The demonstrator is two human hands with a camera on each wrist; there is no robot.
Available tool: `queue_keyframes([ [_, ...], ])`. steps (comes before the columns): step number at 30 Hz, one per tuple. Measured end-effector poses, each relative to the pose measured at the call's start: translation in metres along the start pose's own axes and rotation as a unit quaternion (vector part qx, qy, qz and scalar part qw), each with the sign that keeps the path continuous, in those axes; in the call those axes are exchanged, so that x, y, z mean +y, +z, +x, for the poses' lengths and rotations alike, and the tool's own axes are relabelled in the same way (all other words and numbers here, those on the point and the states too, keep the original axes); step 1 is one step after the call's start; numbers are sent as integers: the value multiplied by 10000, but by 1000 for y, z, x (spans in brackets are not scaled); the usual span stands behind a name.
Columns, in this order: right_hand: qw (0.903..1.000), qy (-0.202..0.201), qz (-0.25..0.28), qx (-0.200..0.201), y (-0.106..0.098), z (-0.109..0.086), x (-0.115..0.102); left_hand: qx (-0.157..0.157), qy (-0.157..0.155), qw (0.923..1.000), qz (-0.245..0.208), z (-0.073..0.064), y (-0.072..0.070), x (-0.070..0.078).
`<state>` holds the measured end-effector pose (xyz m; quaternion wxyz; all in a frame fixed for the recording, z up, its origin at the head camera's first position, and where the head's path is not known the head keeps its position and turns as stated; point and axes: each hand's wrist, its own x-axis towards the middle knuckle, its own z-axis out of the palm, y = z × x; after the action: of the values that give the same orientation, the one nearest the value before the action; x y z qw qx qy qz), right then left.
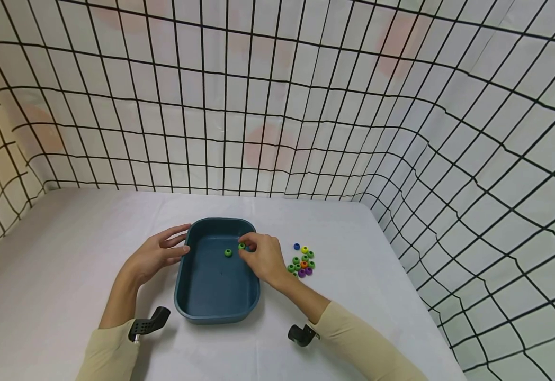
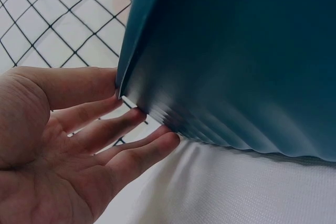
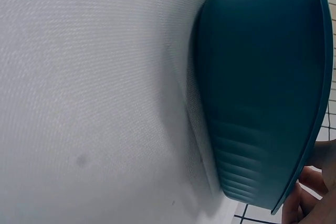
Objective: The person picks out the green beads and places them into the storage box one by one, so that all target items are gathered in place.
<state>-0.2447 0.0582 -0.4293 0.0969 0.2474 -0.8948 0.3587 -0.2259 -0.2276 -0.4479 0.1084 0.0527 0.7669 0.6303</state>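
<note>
A dark blue-green tray (image 1: 217, 286) lies on the white cloth, a green bead (image 1: 228, 253) on its floor. My right hand (image 1: 264, 258) reaches over the tray's right rim and pinches another green bead (image 1: 241, 246) between thumb and fingertips. In the right wrist view that hand (image 3: 310, 200) shows only partly, past the tray's rim, and its bead is hidden. On the other side, my left hand (image 1: 155, 254) rests against the tray's left edge with its fingers extended. The left wrist view has its fingers (image 2: 131, 163) touching the tray's outer wall (image 2: 220, 93).
Right of the tray lies a loose group of beads: several green ones (image 1: 296, 260), purple ones (image 1: 309, 271), an orange one (image 1: 304, 264), a yellow one (image 1: 305, 249) and a blue one (image 1: 296, 246). Black netting (image 1: 239, 100) over white sheeting surrounds the table (image 1: 87, 233).
</note>
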Motion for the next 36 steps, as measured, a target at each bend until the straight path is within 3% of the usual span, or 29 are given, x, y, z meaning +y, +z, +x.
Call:
queue_keyframes([
  [28,9999,9,110,-33,-1,-2,-1,51,-30,10000,-9,0,3,3],
  [36,9994,98,340,-16,-12,-4,-2,72,-103,9999,10,1,2,2],
])
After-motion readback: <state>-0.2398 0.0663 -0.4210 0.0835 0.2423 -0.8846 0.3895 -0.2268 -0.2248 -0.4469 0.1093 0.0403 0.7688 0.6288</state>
